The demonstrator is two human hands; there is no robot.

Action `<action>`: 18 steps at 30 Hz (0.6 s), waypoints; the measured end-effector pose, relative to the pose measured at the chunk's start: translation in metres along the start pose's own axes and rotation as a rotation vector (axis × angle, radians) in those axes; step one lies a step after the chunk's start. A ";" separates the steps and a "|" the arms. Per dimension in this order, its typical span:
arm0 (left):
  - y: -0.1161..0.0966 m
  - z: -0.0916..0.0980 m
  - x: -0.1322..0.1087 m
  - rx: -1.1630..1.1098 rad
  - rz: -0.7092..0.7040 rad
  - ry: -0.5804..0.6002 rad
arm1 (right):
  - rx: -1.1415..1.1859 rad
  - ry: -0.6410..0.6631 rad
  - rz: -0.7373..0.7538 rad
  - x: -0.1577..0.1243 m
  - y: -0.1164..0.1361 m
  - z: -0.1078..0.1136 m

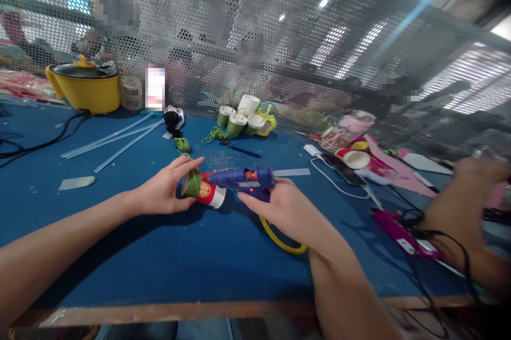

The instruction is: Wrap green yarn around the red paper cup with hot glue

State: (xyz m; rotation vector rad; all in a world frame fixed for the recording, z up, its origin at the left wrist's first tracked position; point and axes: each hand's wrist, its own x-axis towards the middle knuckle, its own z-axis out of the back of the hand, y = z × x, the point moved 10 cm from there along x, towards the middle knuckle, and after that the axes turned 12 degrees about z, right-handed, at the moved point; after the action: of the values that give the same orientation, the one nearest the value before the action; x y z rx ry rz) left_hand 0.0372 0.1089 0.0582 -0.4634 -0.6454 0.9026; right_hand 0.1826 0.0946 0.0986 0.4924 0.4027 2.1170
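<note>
My left hand [167,185] holds a red and white paper cup [213,196] lying on its side, its fingers round the end wrapped in green yarn [193,184]. From there the yarn runs back to a small green bundle [182,144]. In my right hand [283,209] is a blue hot glue gun [239,176] with a red light lit. Its nozzle points left and meets the cup near the yarn; whether it touches I cannot tell. A clear glue stick [295,172] sticks out of its back. Yellow-handled scissors [279,239] lie partly hidden under my right hand.
Several green-wrapped cups [236,123] stand at the back beside pliers [241,149]. Loose glue sticks [112,138] lie at left, before a yellow electric pot [90,90]. At right are a purple power strip [403,233], cables, a phone [343,170] and another person's arm [459,217].
</note>
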 end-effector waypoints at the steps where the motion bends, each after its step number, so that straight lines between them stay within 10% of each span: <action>1: 0.000 0.000 0.000 0.004 -0.002 0.002 | 0.001 0.004 0.004 0.000 0.001 0.000; 18: -0.004 -0.002 -0.003 0.024 -0.066 -0.002 | 0.004 -0.060 -0.002 0.004 0.002 0.006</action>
State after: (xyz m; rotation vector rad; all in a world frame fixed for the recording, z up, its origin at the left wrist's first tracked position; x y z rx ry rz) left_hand 0.0398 0.1042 0.0588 -0.4179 -0.6471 0.8478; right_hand 0.1819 0.0980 0.1049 0.5560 0.3735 2.0942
